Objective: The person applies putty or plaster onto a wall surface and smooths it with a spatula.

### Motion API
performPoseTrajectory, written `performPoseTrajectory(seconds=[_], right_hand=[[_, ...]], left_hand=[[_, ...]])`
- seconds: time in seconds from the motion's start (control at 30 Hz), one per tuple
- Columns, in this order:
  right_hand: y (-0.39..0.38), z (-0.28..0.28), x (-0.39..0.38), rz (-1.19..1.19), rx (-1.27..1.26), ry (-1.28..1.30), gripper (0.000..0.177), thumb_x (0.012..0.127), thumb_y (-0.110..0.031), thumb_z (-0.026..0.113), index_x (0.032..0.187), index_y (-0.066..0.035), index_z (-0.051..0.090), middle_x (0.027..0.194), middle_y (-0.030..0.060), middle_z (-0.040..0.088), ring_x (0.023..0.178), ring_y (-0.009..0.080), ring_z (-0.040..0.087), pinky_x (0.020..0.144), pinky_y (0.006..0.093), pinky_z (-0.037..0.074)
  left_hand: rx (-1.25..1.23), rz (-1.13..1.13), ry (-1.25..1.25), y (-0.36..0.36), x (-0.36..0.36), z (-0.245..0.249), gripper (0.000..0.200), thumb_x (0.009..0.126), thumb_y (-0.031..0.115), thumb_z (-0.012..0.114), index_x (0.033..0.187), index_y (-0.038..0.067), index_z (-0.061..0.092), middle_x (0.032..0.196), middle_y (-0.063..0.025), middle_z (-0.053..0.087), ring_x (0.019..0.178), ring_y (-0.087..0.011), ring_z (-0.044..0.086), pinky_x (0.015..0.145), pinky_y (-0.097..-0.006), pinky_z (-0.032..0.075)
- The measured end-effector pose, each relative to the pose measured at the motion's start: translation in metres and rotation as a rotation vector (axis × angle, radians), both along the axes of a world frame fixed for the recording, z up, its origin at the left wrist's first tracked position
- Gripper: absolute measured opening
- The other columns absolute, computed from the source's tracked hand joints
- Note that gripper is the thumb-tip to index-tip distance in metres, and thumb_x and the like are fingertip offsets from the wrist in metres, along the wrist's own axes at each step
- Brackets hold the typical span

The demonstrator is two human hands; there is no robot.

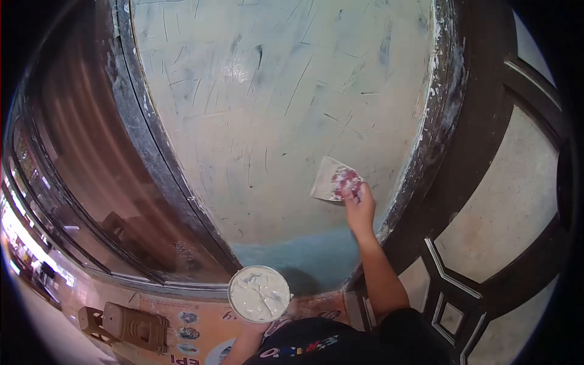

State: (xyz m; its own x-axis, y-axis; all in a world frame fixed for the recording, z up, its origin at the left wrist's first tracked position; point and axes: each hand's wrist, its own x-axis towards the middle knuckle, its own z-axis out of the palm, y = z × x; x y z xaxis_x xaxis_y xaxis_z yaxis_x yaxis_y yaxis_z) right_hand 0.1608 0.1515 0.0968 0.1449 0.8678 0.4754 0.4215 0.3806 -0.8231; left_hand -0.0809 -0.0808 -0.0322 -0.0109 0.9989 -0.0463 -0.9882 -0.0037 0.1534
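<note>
A putty knife [326, 179] with a pale, smeared blade and a reddish, putty-marked grip is held in my right hand [358, 198], against or just in front of the wall panel [292, 121]. The panel is cream with scratches and grey patches, and blue-green along its bottom. Below it, my left hand [249, 333] supports a round tub [259, 294] of thick white putty from underneath; its fingers are mostly hidden by the tub.
Dark, putty-smeared frames [155, 140] border the panel. At the right stands a dark wooden door [486, 201] with pale insets. Glass with a brown curtain [91, 121] is at the left. Stacked brown stools [131, 325] and a printed orange sheet [188, 322] lie low on the left.
</note>
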Motion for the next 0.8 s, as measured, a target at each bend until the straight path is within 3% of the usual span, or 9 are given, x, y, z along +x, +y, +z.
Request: performPoseTrajectory(seconds=[0.07,0.1,0.23,0.33,0.4,0.43,0.53,0.67,0.8], right_hand=[[0.024,-0.036,0.021,0.194,0.145,0.550,0.021,0.098,-0.013,0.062,0.114,0.001,0.059,0.107,0.0117,0.066,0.097,0.0157,0.064,0.083,0.0308,0.051],[0.021,-0.045,0.033,0.285,0.144,0.625,0.027,0.100,-0.009,0.057,0.123,0.004,0.052,0.119,0.0102,0.064,0.106,0.0142,0.062,0.093,0.0286,0.048],[0.005,-0.024,0.030,0.375,0.213,0.656,0.027,0.099,-0.008,0.059,0.123,0.004,0.053,0.114,0.0102,0.066,0.102,0.0142,0.064,0.088,0.0291,0.050],[0.012,-0.002,0.005,0.350,0.108,0.369,0.024,0.098,-0.010,0.060,0.118,0.004,0.057,0.107,0.0089,0.069,0.097,0.0152,0.065,0.084,0.0298,0.051],[0.031,-0.024,0.009,0.257,0.114,0.281,0.024,0.099,-0.011,0.060,0.118,0.003,0.057,0.108,0.0085,0.068,0.097,0.0140,0.064,0.085,0.0288,0.050],[0.035,-0.027,0.010,0.166,0.129,0.196,0.024,0.099,-0.012,0.059,0.119,0.002,0.057,0.109,0.0080,0.067,0.098,0.0128,0.063,0.087,0.0277,0.050],[0.016,-0.043,0.045,0.207,0.219,0.468,0.024,0.100,-0.013,0.058,0.118,0.003,0.058,0.107,0.0081,0.068,0.099,0.0123,0.063,0.087,0.0276,0.049],[0.006,-0.032,0.052,0.277,0.266,0.555,0.024,0.100,-0.013,0.059,0.118,0.002,0.059,0.107,0.0082,0.068,0.098,0.0129,0.063,0.087,0.0278,0.050],[0.008,0.010,0.020,0.166,-0.015,0.025,0.024,0.100,-0.014,0.059,0.118,0.002,0.058,0.107,0.0091,0.068,0.096,0.0147,0.064,0.086,0.0300,0.051]], left_hand=[[-0.003,0.008,0.035,-0.002,0.004,0.001,0.066,0.096,0.058,0.037,0.144,0.014,0.045,0.149,-0.0116,0.046,0.136,-0.0369,0.043,0.113,-0.0599,0.032],[-0.022,0.029,0.054,-0.004,0.003,-0.004,0.065,0.096,0.058,0.037,0.144,0.014,0.045,0.148,-0.0116,0.046,0.136,-0.0369,0.043,0.113,-0.0598,0.032],[-0.010,0.054,0.059,-0.001,0.009,-0.003,0.064,0.097,0.056,0.037,0.143,0.013,0.046,0.147,-0.0123,0.048,0.135,-0.0370,0.045,0.113,-0.0586,0.033],[-0.025,0.020,0.014,0.002,0.014,-0.006,0.063,0.098,0.055,0.037,0.143,0.012,0.046,0.146,-0.0128,0.049,0.134,-0.0368,0.046,0.113,-0.0581,0.034],[0.014,-0.009,-0.093,0.007,0.023,0.000,0.064,0.098,0.055,0.036,0.144,0.012,0.046,0.147,-0.0125,0.048,0.134,-0.0366,0.045,0.112,-0.0571,0.035],[0.004,0.062,0.129,0.006,0.029,0.002,0.064,0.098,0.056,0.036,0.144,0.013,0.045,0.148,-0.0120,0.047,0.135,-0.0364,0.045,0.113,-0.0560,0.035],[0.008,0.075,0.033,0.010,0.032,-0.002,0.064,0.097,0.056,0.037,0.143,0.013,0.046,0.148,-0.0118,0.047,0.135,-0.0361,0.045,0.113,-0.0557,0.035],[0.146,0.003,-0.014,0.004,0.049,0.014,0.063,0.097,0.055,0.038,0.143,0.013,0.046,0.147,-0.0121,0.047,0.134,-0.0360,0.046,0.113,-0.0559,0.035],[-0.046,0.058,0.020,0.013,0.064,-0.003,0.062,0.097,0.054,0.040,0.143,0.013,0.047,0.147,-0.0119,0.048,0.134,-0.0359,0.046,0.113,-0.0556,0.035]])
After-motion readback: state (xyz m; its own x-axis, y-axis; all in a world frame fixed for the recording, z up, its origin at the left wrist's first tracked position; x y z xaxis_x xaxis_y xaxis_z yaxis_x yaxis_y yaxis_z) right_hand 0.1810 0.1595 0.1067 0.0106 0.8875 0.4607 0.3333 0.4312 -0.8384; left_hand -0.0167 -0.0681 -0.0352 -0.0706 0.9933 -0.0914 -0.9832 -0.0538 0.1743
